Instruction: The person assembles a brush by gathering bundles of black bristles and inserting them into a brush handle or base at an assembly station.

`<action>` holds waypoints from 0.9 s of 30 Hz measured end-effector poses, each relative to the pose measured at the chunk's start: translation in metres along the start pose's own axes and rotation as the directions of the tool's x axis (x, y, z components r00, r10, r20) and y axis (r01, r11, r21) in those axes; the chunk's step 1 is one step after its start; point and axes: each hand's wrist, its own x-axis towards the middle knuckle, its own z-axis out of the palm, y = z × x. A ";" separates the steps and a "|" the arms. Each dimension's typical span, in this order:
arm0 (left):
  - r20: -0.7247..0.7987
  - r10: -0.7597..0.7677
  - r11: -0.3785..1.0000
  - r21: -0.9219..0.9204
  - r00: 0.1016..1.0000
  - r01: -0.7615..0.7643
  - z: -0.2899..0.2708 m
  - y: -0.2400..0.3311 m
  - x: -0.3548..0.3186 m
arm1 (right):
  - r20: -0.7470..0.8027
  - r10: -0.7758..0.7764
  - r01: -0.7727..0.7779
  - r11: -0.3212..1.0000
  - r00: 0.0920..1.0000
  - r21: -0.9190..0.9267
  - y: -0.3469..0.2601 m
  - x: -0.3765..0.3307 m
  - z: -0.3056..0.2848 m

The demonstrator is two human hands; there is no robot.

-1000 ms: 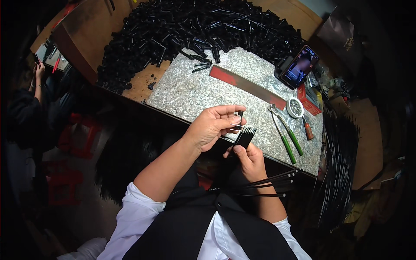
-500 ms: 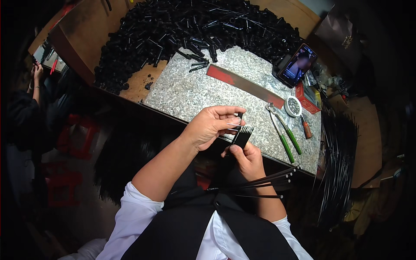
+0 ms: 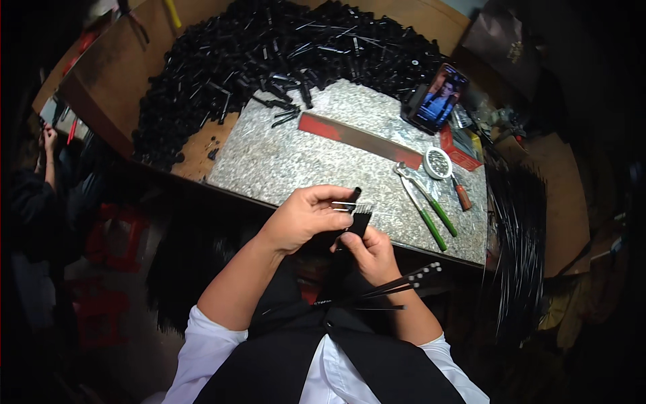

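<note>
Left hand pinches thin metal pins into the small black comb-like bundle clamped by the right hand over the granite slab's near edge; loosened fingers could scatter pins floorward

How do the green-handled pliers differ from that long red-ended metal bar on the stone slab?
The green-handled pliers are shorter, with two legs spread apart; the metal bar is one long flat strip. The pliers have green handle ends; the bar has a red end. The pliers lie nearer the person. Both rest flat on the stone slab, untouched by either hand.
</note>
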 end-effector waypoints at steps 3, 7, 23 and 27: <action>-0.067 0.089 0.991 0.109 0.994 -0.082 0.008 0.000 -0.002 | 0.023 0.002 -0.001 0.998 1.000 -0.062 -0.003 0.000 -0.001; -0.105 0.152 0.982 0.133 0.983 -0.138 0.013 -0.006 -0.003 | -0.027 -0.115 0.113 0.991 0.993 -0.079 -0.009 -0.002 0.004; -0.075 0.122 0.992 -0.014 0.990 -0.123 0.009 -0.010 -0.011 | 0.000 -0.199 0.196 0.962 0.980 -0.189 -0.018 -0.005 0.005; -0.020 0.063 0.996 -0.062 0.998 -0.064 0.009 -0.008 -0.013 | 0.082 -0.092 0.104 0.981 0.992 -0.165 -0.023 -0.007 -0.001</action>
